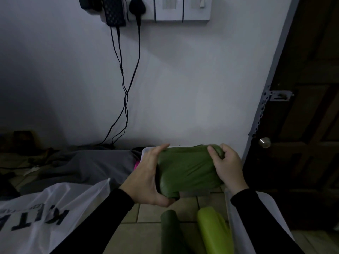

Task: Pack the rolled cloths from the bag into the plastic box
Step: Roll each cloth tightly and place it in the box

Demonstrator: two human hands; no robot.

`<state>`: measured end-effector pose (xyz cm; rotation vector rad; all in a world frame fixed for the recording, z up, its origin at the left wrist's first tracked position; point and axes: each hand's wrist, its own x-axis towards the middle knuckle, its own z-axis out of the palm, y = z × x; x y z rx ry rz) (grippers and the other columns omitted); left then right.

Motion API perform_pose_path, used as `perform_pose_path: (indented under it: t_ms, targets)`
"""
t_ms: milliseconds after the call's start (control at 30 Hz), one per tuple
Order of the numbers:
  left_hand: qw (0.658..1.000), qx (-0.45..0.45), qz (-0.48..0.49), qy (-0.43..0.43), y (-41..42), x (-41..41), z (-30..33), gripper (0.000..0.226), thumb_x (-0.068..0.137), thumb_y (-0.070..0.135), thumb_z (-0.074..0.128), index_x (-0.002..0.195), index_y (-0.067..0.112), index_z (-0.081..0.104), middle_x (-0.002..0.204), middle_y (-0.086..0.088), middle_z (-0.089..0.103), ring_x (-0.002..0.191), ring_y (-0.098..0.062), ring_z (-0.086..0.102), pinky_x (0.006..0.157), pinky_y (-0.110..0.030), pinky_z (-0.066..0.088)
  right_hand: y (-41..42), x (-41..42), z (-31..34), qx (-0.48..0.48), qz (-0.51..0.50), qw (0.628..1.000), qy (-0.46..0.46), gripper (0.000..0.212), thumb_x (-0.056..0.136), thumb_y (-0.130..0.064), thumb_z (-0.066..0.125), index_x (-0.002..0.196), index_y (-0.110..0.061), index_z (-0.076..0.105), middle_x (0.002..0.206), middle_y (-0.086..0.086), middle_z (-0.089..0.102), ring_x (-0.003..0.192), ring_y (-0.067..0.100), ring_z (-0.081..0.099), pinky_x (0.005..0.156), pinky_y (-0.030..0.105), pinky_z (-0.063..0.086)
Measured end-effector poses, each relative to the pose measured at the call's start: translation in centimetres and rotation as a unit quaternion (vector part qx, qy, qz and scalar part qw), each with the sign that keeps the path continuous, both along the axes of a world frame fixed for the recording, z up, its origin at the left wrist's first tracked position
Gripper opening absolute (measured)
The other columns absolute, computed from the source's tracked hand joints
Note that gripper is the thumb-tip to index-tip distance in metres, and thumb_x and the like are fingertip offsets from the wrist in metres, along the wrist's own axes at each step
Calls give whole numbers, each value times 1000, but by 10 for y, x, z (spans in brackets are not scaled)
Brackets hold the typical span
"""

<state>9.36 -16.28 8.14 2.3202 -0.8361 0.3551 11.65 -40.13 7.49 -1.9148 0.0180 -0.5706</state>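
Gripping each end of the dark green rolled cloth [187, 169], we curl our left hand [146, 178] round its left end and pinch its right end with our right hand [226, 165], holding it above the clear plastic box [231, 213], beside the white bag [45, 213].

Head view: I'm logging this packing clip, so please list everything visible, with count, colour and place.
Rolled cloth: one, olive green, held in both hands.
Other rolls: two, dark green and lime, bottom centre.
Plastic bag: one, white with black letters, lower left.
Plastic box: one, clear, lower right, mostly hidden.
Grey fabric: one, left, by the wall.
Cables: black, hanging from wall sockets.
Door: one, dark wood, right.
Left hand: grips the roll's left end.
Right hand: pinches its right end.
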Motion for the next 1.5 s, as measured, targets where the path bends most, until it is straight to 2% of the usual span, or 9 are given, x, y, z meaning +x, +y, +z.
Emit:
perform_pose_path:
  t_ms: [267,400,467,567,700,833,1033,1267,1500]
  targets:
    - [996,-75,-29,35,4,-1,10,114,45,34,90,138,28,25,132,3,42,125,-15,45,101,-37,43,18,1,-7,-47,-37,992,109,24,96,-31,51,111,-12,50,87,-1,52,86,22,53,66,28,35]
    - [999,-20,-24,-22,4,4,16,106,47,40,86,134,27,28,127,3,43,120,-14,46,99,-35,43,39,-12,-4,-188,-112,975,-32,37,90,-24,58,125,-14,49,120,6,54,113,23,51,91,29,42]
    - [997,39,-5,-71,4,9,17,108,46,47,84,136,18,30,128,3,42,119,-15,45,100,-36,43,61,-28,5,-202,-63,974,-79,39,93,-32,52,128,-16,51,128,4,54,122,20,49,100,35,44]
    - [982,119,6,-148,-2,12,20,109,49,57,77,136,12,31,132,2,39,121,-22,45,102,-38,40,101,-50,21,-191,79,978,10,48,99,-36,36,141,-13,41,142,1,49,131,14,45,107,33,41]
    - [958,178,5,-226,-9,7,32,84,67,54,60,135,14,29,137,2,32,115,-30,51,97,-43,44,120,-50,22,-225,100,968,48,49,102,-24,25,148,-8,26,157,4,25,144,16,25,114,35,32]
    - [970,152,-5,-188,-5,1,41,101,60,57,67,142,19,21,134,4,36,117,-20,47,102,-36,41,121,-53,20,-150,126,980,33,50,102,-29,27,148,-10,27,151,7,37,136,17,40,108,35,40]
    - [988,1,-76,-138,-1,-11,56,117,35,35,85,137,23,29,130,-3,44,125,-17,46,103,-27,40,107,-73,51,3,148,989,19,39,99,-40,35,130,-23,51,93,-7,66,88,1,63,80,18,51]
    - [989,-62,-109,-76,-10,-9,52,100,43,42,81,130,22,36,126,7,49,117,-8,53,99,-21,41,92,-77,67,93,157,973,138,38,100,-39,35,134,-27,48,107,-5,63,100,8,58,97,27,47]
    - [993,-70,-86,-39,-15,0,45,102,40,43,82,128,36,33,126,20,46,114,-8,54,95,-35,48,88,-61,60,279,178,902,276,39,95,-46,46,106,-14,66,97,8,72,91,20,69,85,37,56]
